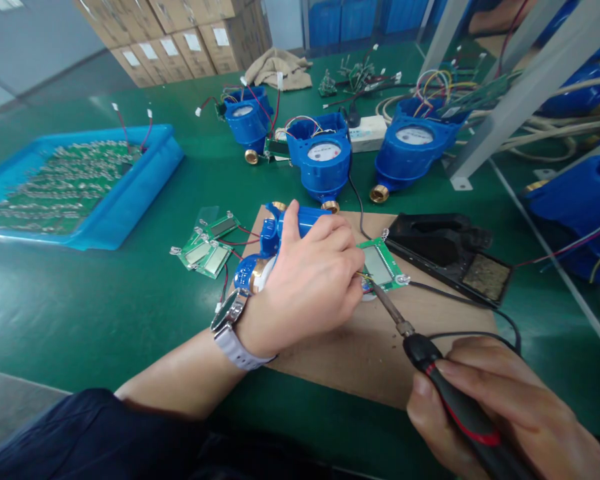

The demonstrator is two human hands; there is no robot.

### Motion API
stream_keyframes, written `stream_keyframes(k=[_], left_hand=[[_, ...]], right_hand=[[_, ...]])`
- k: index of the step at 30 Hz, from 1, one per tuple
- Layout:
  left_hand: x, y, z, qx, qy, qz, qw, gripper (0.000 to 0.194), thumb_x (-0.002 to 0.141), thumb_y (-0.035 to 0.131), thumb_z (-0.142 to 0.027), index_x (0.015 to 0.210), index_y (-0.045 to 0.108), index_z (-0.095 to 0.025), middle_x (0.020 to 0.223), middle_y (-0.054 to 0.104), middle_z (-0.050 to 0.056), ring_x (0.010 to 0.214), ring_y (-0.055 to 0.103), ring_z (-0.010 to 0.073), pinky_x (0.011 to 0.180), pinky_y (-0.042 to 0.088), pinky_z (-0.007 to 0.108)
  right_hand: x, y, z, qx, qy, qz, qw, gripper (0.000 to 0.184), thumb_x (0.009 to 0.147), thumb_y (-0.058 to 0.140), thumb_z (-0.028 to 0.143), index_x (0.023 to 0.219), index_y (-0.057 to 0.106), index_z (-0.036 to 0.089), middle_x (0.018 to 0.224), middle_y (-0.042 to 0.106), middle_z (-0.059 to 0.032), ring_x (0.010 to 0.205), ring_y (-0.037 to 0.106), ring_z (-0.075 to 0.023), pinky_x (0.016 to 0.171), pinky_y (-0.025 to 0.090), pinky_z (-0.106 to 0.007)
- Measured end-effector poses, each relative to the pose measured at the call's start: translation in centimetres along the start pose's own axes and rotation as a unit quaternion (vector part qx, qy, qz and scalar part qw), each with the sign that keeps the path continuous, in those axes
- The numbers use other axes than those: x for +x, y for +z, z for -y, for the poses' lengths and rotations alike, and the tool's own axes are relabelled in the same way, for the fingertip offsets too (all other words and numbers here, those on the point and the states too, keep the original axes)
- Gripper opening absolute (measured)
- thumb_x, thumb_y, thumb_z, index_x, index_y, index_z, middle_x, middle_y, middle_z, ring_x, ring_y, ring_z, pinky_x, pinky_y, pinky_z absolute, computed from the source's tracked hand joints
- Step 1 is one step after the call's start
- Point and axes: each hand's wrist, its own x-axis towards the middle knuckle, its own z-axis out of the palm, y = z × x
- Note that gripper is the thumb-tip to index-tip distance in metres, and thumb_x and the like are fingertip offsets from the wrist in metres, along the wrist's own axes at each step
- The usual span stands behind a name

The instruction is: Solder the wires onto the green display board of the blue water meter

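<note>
The blue water meter (280,233) is pinned beneath the closed left hand (307,280), steadying its circuit board (383,265) just beyond the fingertips; the soldering iron (430,363) is gripped in the closed right hand (505,413), its tip brought to the board's edge.

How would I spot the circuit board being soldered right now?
Find the brown board on the green table. At the soldering iron tip lies a green display board, beside the left hand. Unlike the loose boards farther left, it lies on the mat.
</note>
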Motion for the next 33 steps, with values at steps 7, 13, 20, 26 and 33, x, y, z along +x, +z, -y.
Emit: stream_keyframes(k=[7,13,20,26,33], left_hand=[[0.0,0.0,0.1,-0.003,0.000,-0.002,1.000,0.015,0.087,0.055,-0.027,0.079,0.062,-0.017,0.095,0.062,0.003,0.116,0.050,0.0235,0.112,0.006,0.066],[0.0,0.1,0.1,0.008,0.006,-0.011,1.000,0.015,0.087,0.054,-0.026,0.079,0.062,-0.017,0.095,0.062,0.003,0.115,0.050,0.0235,0.111,0.009,0.066],[0.0,0.1,0.0,0.005,0.006,-0.008,1.000,0.015,0.087,0.053,-0.026,0.078,0.062,-0.017,0.094,0.062,0.003,0.115,0.050,0.0238,0.112,0.005,0.067],[0.0,0.1,0.0,-0.003,0.007,-0.011,1.000,0.015,0.087,0.054,-0.026,0.079,0.062,-0.016,0.094,0.063,0.004,0.114,0.050,0.0237,0.114,-0.001,0.065],[0.0,0.2,0.1,0.006,0.010,-0.017,1.000,0.013,0.086,0.056,-0.026,0.079,0.062,-0.016,0.094,0.061,0.002,0.114,0.050,0.0230,0.114,-0.001,0.066]], right_hand=[[-0.3,0.4,-0.1,0.012,0.004,-0.005,1.000,0.005,0.084,0.059,0.015,0.086,0.053,0.015,0.072,0.055,-0.0004,0.067,0.056,-0.0053,0.058,0.047,-0.017],[0.1,0.7,0.0,0.014,-0.003,0.005,1.000,0.007,0.083,0.060,0.012,0.085,0.053,0.015,0.070,0.054,-0.0006,0.066,0.054,-0.0045,0.058,0.046,-0.015],[-0.1,0.4,0.1,0.020,-0.009,-0.002,1.000,0.009,0.083,0.060,0.011,0.089,0.053,0.014,0.072,0.055,-0.0015,0.069,0.055,-0.0053,0.062,0.047,-0.016],[-1.0,0.4,-0.1,-0.007,0.057,-0.018,0.998,0.016,0.078,0.065,0.031,0.085,0.056,0.019,0.068,0.054,-0.0026,0.064,0.057,-0.0142,0.053,0.048,-0.026],[-0.6,0.6,-0.2,0.002,0.022,-0.021,1.000,0.013,0.079,0.064,0.029,0.085,0.056,0.020,0.068,0.055,-0.0012,0.063,0.057,-0.0134,0.050,0.047,-0.025]])
